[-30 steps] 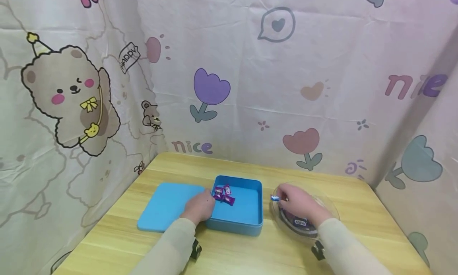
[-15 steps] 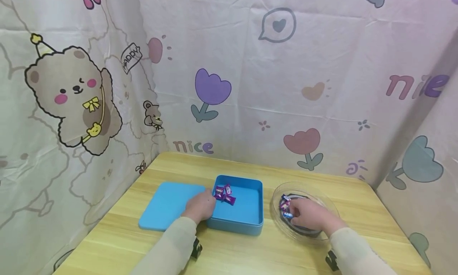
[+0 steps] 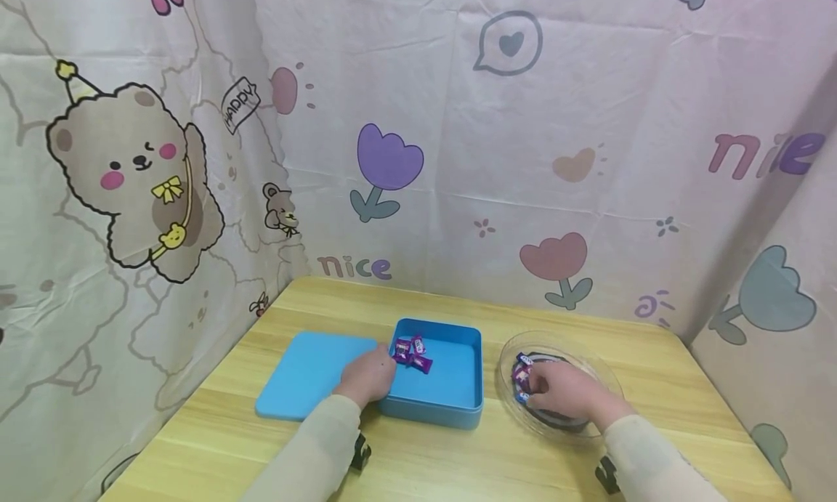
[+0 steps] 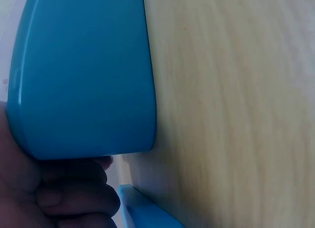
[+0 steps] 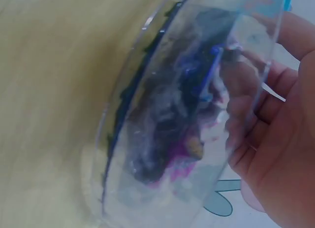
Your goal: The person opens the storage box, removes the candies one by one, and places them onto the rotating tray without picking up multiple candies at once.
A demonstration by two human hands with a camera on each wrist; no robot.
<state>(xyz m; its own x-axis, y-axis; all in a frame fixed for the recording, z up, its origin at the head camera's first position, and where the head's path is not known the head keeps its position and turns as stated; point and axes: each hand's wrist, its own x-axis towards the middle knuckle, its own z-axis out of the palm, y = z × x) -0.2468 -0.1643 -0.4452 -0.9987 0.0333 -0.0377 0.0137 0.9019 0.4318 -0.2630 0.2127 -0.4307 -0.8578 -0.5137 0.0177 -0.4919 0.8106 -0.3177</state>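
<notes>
My left hand (image 3: pixel 368 376) grips the left wall of an uncovered blue plastic box (image 3: pixel 431 413). In the left wrist view its curled fingers (image 4: pixel 78 198) lie against the box's side. Several purple-wrapped candies (image 3: pixel 418 363) lie in the box's left part. My right hand (image 3: pixel 565 391) reaches into a clear round bowl (image 3: pixel 506 407), fingers bent down among wrapped candies (image 3: pixel 521 375), some purple, some blue. The right wrist view shows those fingers (image 5: pixel 241 110) blurred through the bowl's clear wall. Whether they pinch a candy cannot be made out.
A flat blue lid (image 3: pixel 304 375) lies on the wooden table (image 3: pixel 445 466), left of the box and partly behind the left hand. Printed cloth (image 3: pixel 458 124) hangs behind the table and at both sides.
A second ago my right hand held a blue-wrapped candy at the bowl's left rim. It has since moved right and down among the candies. My left hand stays at the box.
</notes>
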